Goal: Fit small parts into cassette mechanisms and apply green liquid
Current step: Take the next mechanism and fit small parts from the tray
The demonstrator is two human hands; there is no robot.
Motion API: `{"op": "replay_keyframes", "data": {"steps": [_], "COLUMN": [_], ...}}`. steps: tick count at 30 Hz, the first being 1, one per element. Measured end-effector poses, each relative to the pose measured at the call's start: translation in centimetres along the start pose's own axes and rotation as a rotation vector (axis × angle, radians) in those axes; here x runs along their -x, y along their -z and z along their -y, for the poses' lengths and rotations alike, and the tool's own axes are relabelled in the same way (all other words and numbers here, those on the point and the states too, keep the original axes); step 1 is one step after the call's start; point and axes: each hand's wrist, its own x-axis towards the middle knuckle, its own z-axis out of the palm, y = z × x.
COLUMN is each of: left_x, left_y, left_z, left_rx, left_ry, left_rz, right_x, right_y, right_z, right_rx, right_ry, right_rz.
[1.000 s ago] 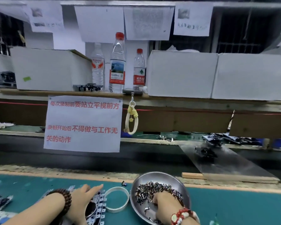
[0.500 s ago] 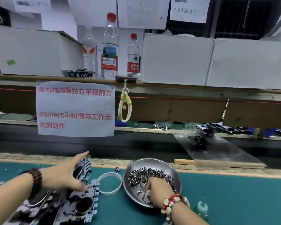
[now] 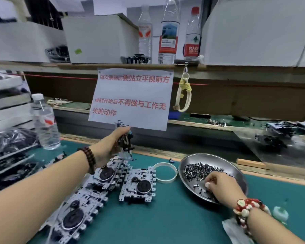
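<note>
Cassette mechanisms, silver-white stamped metal plates with black round flywheels, lie in a loose cluster at lower centre-left on the green bench mat [image 3: 165,224]: one flat at centre [image 3: 138,185], one behind it tilted on the pile [image 3: 106,174], one larger at lower left [image 3: 74,217]. Left hand [image 3: 111,143], mid-frame just under the white paper notice with red characters [image 3: 132,97], grips another dark mechanism [image 3: 126,141] lifted off the pile, fingers curled round it, part blurred. Right hand [image 3: 220,186], lower right, is inside the round stainless steel dish [image 3: 192,159], fingers bent down onto the heap of small dark metal parts [image 3: 199,170]; cannot tell if a part is already pinched. White plastic ring [image 3: 165,172] lies between centre mechanism and dish. Small pale green dropper bottle [image 3: 281,213] sits at far right edge near the right wrist, likely the green liquid, untouched. Clear water bottle [image 3: 44,124] stands at left. Step in hand looks like picking one part while presenting a mechanism. To do it well: isolate a single part with fingertips, not a clump, and turn the held mechanism seat-up and steady before bringing the part across; keep the wrist clear of the dropper bottle.
</note>
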Motion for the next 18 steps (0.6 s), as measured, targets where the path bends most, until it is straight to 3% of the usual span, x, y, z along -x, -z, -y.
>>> {"op": "replay_keyframes", "data": {"steps": [5,10,13,18], "left_x": [0.1,1.4,2.9,4.9], "left_y": [-2.7,-7.0,-10.4,-14.3], "left_z": [-0.3,1.4,3.7,6.3], "left_rx": [0.016,-0.567,-0.732,-0.997], "left_ry": [-0.029,-0.246,-0.352,-0.361], "left_rz": [0.068,0.269,0.369,0.475], "right_x": [0.5,1.5,2.7,6.0], "right_y": [-0.2,0.3,1.0,2.1], "right_z": [1.5,2.1,1.6,0.4], "right_rx": [-0.126,-0.331,-0.541,-0.823], "right_ry": [0.112,0.134,0.072,0.035], "right_rz": [-0.06,-0.066,-0.058,-0.014]}}
